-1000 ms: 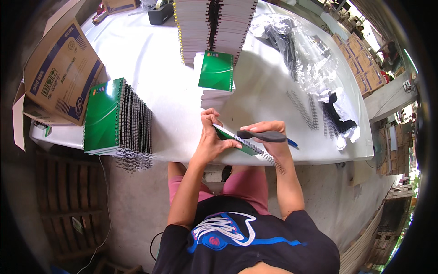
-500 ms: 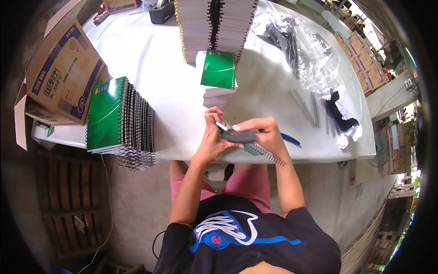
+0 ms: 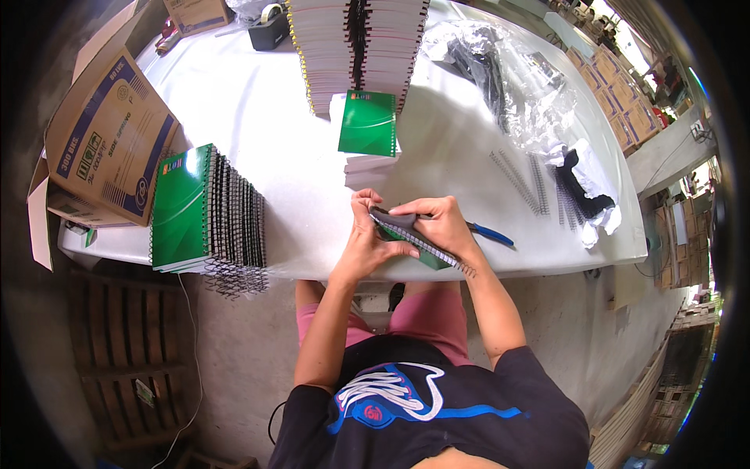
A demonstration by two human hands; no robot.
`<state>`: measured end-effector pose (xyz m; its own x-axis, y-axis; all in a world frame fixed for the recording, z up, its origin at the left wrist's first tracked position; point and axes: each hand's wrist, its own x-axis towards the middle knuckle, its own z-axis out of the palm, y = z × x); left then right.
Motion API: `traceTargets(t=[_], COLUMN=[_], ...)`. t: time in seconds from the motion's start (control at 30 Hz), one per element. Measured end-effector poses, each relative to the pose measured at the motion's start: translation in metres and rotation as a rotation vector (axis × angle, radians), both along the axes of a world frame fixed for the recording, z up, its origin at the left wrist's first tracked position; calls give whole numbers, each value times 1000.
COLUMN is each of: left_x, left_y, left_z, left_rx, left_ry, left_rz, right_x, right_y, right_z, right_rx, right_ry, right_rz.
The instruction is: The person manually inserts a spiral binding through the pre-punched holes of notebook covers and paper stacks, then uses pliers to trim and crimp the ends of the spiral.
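Observation:
A small green notebook (image 3: 432, 260) is held on edge at the table's near side, a black spiral coil (image 3: 426, 245) running along its spine. The coil's loose end sticks out past the notebook by my right wrist. My left hand (image 3: 363, 241) grips the notebook's far end, thumb bent toward the coil. Closed around a dark grey piece (image 3: 402, 218), my right hand (image 3: 441, 225) presses it along the coil; its exact kind is unclear. Just right of that hand lies a blue-handled tool (image 3: 494, 234), its other end hidden behind the fingers.
Ahead stands a pile of unbound green-covered books (image 3: 368, 129), before tall stacks of page blocks (image 3: 328, 55). Left are stacked spiral notebooks (image 3: 183, 207) and an open carton (image 3: 109, 144). Loose coils (image 3: 516, 180) and clear plastic (image 3: 531, 98) lie right. A tape dispenser (image 3: 269, 31) sits at the back.
My right hand has moved slightly left and closer to my left hand. The dark grey piece, blurred and clear of the coil before, now lies against it. The view has shifted slightly.

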<state>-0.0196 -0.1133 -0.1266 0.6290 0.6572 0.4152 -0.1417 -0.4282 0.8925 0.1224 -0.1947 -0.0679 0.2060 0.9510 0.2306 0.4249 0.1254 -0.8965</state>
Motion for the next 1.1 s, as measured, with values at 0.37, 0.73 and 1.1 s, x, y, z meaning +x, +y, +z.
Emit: traceTargets(t=[0.37, 0.73, 1.1], left_x=[0, -7, -1], left_y=[3, -20, -13], left_z=[-7, 34, 42], left_rx=[5, -636, -87], left_ry=[8, -399, -508], left_rz=[8, 64, 300], right_x=[12, 21, 23], right_y=[-1, -120, -103], right_z=[0, -43, -30], right_rx=[65, -488, 176], right_ry=[-83, -851, -447], right_rz=[-176, -514, -806])
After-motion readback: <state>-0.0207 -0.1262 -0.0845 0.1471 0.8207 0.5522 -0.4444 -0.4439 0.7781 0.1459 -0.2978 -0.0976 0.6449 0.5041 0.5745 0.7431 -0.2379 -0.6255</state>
